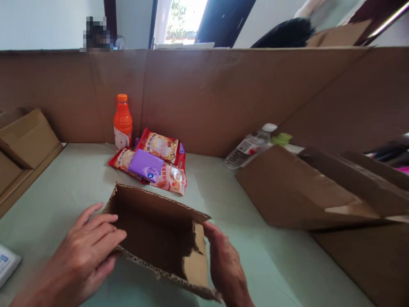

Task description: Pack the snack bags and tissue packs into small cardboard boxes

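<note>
An open cardboard box [153, 200] with ragged cut edges sits on the table in front of me, its inside dark and bare. My left hand [91, 245] grips the left end, fingers curled over the rim and thumb lower on the outside. At the opposite end my right hand [225, 262] presses against the outer wall, its fingertips partly hidden behind the box's far corner. Just beyond the box lies a pile of snack packets: a red packet [161, 147], a purple packet [146, 164] and a pink packet [171, 178].
An orange bottle [122, 123] stands behind the packets, by a cardboard wall [204, 94]. A clear plastic bottle [246, 149] leans near a large cardboard box [287, 187] at right. Another carton [28, 140] is at left, and a white packet [8, 262] lies at lower left.
</note>
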### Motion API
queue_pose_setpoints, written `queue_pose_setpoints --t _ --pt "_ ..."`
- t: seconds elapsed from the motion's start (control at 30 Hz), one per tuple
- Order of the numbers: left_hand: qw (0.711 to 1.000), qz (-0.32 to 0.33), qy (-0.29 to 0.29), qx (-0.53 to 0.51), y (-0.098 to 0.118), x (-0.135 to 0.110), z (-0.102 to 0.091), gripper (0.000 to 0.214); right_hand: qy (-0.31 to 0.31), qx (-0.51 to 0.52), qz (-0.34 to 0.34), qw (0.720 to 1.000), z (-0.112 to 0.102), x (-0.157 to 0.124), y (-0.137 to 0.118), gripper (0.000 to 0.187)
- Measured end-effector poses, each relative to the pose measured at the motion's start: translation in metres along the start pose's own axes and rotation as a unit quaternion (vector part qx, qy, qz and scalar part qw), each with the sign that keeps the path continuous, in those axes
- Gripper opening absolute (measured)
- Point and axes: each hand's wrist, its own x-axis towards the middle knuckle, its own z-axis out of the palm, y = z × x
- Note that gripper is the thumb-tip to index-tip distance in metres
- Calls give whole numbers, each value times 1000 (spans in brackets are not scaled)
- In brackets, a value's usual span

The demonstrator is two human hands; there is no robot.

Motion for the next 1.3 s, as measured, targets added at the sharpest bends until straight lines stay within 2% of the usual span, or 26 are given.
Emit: queue_pose_setpoints --t 0.07,0.13,0.2,0.3,0.4,0.5,0.57,0.6,0.67,0.73,0.77,0.83,0.9,0.93,1.03,1.13,1.2,1.3 --pt "1000 -15 14 -23 -1 -8 0 31 -7 -20 1 1000 -2 28 -8 54" --pt "999 -16 18 -37 4 -9 2 30 -51 -57 -52 996 4 69 -19 51" --pt "999 -7 23 -38 10 -5 7 28 -104 -113 -134 979 22 114 -30 55" --pt "998 11 45 -33 17 3 16 24 -172 -186 -207 945 68 167 -44 82" --pt "998 15 55 -23 18 7 24 24 -250 -253 -246 902 117 190 -51 109" --pt "997 13 68 -21 16 6 27 25 -274 -255 -241 895 143 199 -56 105" --pt "996 14 86 -26 15 3 29 24 -280 -241 -218 903 140 205 -61 97" --pt "995 14 91 -30 14 1 29 24 -282 -234 -207 907 131 209 -65 94" --pt "996 10 80 -41 14 -3 30 24 -293 -171 -172 925 99 214 -77 87" --pt "996 5 74 -57 14 -5 29 24 -330 -28 -106 938 55 211 -95 75" --pt "995 2 72 -65 15 -5 28 24 -370 65 -61 925 32 206 -107 68" --pt "995 -4 62 -77 16 -4 25 22 -471 189 1 862 -6 187 -134 58" --pt "995 -2 59 -79 16 -1 22 19 -557 213 42 802 -25 165 -160 64" --pt "995 2 61 -77 17 0 21 18 -588 186 53 785 -26 155 -171 71" --pt "996 13 59 -64 17 0 19 15 -628 16 56 776 -9 135 -189 83" --pt "998 4 36 -51 19 -4 18 17 -645 -95 38 757 17 130 -185 72" --pt "998 -1 27 -48 19 -7 18 18 -671 -119 36 731 29 130 -178 68" --pt "999 -1 25 -48 18 -10 19 16 -712 -135 69 685 43 130 -169 56"
